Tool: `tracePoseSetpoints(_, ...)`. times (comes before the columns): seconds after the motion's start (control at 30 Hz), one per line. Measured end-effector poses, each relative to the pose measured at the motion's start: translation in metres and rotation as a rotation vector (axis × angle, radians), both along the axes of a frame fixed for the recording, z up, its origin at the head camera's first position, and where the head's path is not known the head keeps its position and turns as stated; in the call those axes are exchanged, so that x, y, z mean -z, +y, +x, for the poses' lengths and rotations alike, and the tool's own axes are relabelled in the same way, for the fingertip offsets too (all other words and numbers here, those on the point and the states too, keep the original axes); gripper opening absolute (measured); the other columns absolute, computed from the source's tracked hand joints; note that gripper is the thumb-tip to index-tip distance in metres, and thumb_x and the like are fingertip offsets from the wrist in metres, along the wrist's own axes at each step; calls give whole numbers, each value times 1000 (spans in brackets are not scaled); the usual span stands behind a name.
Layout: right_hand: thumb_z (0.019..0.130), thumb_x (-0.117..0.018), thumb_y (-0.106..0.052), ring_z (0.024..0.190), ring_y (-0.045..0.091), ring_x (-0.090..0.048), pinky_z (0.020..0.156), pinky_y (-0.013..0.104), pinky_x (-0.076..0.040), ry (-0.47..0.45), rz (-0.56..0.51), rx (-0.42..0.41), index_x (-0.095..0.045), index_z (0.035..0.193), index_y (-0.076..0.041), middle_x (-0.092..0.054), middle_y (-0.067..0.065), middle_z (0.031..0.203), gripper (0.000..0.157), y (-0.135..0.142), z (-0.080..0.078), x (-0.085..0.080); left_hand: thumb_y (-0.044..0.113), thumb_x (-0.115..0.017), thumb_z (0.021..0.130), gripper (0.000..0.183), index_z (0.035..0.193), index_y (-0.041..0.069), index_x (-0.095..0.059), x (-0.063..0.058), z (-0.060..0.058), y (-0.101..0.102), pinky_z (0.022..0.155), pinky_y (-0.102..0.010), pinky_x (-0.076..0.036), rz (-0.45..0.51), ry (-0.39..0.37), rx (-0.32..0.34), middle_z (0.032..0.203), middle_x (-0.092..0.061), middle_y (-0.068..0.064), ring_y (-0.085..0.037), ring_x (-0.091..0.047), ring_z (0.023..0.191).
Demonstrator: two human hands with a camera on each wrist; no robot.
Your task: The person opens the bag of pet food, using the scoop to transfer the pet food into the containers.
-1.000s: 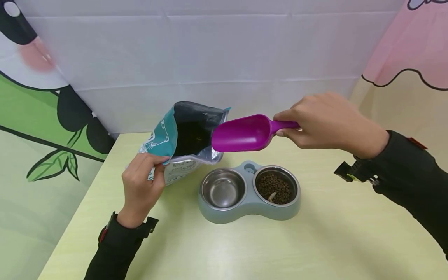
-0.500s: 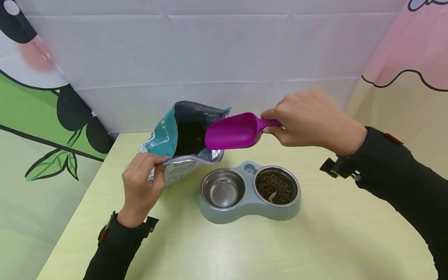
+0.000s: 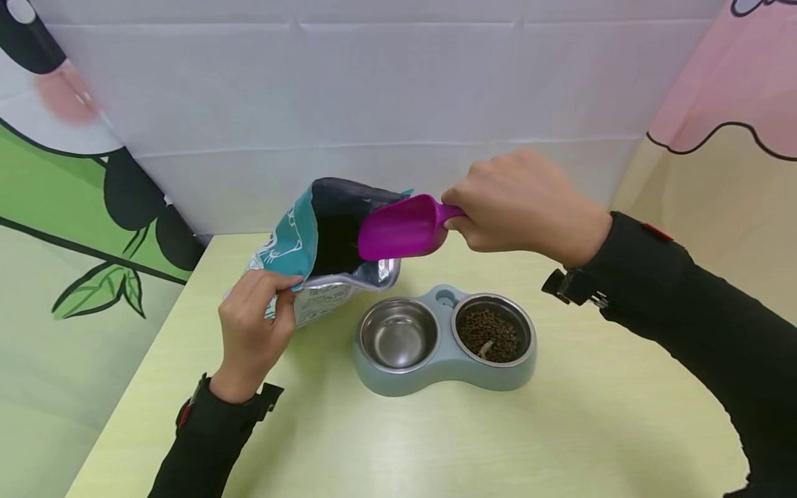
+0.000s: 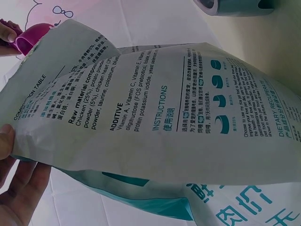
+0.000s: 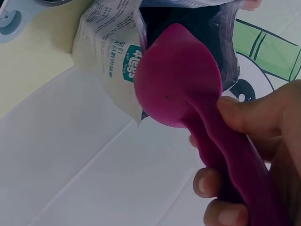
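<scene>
My left hand [image 3: 257,325] pinches the near edge of a pet food bag [image 3: 292,242], teal and white outside with a dark inside, its mouth held wide. Printed text covers the bag's side [image 4: 141,103] in the left wrist view. My right hand [image 3: 523,204] grips the handle of a magenta scoop [image 3: 405,227]. The scoop's tip overlaps the bag's mouth, and its bowl looks bare inside. In the right wrist view, the back of the scoop [image 5: 176,80] faces the camera in front of the bag's opening, with fingers [image 5: 254,113] wrapped on the handle.
Close in front of the bag, a blue-grey double feeder [image 3: 445,373] stands on the pale table [image 3: 398,443]. Its left steel bowl [image 3: 398,335] is bare; brown kibble [image 3: 488,335] lies in the right one. A white cloth backdrop [image 3: 405,90] rises behind the table.
My right hand has moved left with the scoop, bringing its tip from the bag's right edge over the mouth. The left hand and bag stay nearly still.
</scene>
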State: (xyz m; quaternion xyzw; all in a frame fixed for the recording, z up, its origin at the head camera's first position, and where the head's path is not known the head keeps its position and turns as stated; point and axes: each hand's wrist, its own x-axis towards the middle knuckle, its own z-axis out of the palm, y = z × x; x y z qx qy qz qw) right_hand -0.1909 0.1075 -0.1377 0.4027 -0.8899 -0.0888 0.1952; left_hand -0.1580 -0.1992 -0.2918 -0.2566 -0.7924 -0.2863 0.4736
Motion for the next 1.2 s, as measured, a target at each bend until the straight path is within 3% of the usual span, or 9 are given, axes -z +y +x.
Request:
tracePoseSetpoints(0.33, 78, -54, -23, 49, 14, -21, 44, 30, -14, 16, 60, 56, -33, 53, -17, -27, -2, 53, 34, -28, 0, -6, -4, -63, 76, 13, 89, 0, -61, 0, 0, 0, 68, -43, -51, -1, -13, -5, 79, -61, -13, -24, -57, 76)
tracePoseSetpoints(0.5, 76, -55, -22, 48, 15, -29, 41, 30, -18, 22, 102, 86, -41, 54, -18, -38, -2, 54, 26, -44, -1, -5, -5, -64, 76, 14, 89, 0, -61, 1, 1, 0, 68, -42, -51, -2, -13, -10, 79, -61, -13, -24, -57, 76)
tracePoseSetpoints(0.67, 72, -50, -18, 49, 14, -29, 39, 29, -19, 6, 148, 127, -44, 57, -18, -39, -2, 57, 16, -62, 0, -4, -4, -63, 76, 13, 88, 0, -61, 2, 1, 0, 68, -43, -51, -3, -7, -9, 78, -61, -13, -24, -57, 75)
tracePoseSetpoints(0.9, 74, -54, -23, 54, 15, -46, 42, 32, -36, -67, 207, 197, -54, 68, -18, -51, -3, 65, 8, -87, 2, -5, -4, -63, 77, 13, 89, 0, -61, 2, 2, 0, 68, -45, -51, 0, 0, -8, 78, -61, -13, -25, -57, 74)
tracePoseSetpoints(1.2, 79, -55, -31, 55, 16, -48, 48, 30, -42, -69, 268, 237, -56, 74, -15, -53, -2, 65, 17, -107, 2, -4, -3, -62, 77, 12, 89, 1, -61, 3, 1, 2, 68, -45, -51, 2, 10, -2, 78, -61, -13, -25, -56, 75)
